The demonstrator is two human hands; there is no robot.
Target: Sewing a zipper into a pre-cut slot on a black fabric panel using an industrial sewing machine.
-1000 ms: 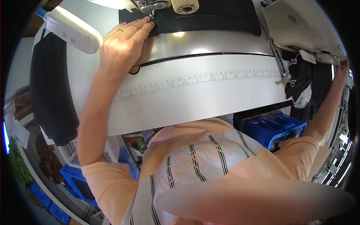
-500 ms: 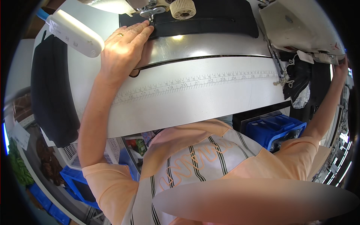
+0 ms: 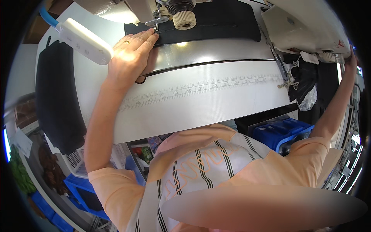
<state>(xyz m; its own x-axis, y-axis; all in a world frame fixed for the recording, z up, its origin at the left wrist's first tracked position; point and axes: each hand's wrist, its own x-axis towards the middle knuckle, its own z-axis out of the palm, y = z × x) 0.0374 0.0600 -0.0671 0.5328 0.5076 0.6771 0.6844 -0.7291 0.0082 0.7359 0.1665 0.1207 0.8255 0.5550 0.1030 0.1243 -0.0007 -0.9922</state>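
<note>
My left hand [image 3: 131, 54] lies flat with fingers extended, a ring on one finger. Its fingertips press black fabric [image 3: 216, 31] beside the sewing machine's presser foot [image 3: 156, 27]. The fabric spreads to the right under the machine head, with a stitched line along it. At the far right, my right hand [image 3: 351, 63] reaches the end of the machine body [image 3: 305, 27]; its fingers are mostly hidden there. A cream dial [image 3: 184, 20] sits on the machine head, just right of the needle area.
Folded black fabric [image 3: 58, 96] drapes over the table's left edge. A white device on a blue cable [image 3: 87, 42] juts in beside my left hand. A printed ruler [image 3: 201, 89] crosses the white tabletop [image 3: 174, 116]. Scissors [image 3: 278, 62] and dark scraps lie right; blue bins [image 3: 282, 131] stand below.
The whole view has shifted slightly, so the machine head appears lower. My left hand stays beside the presser foot, and my right hand stays at the machine's right end.
</note>
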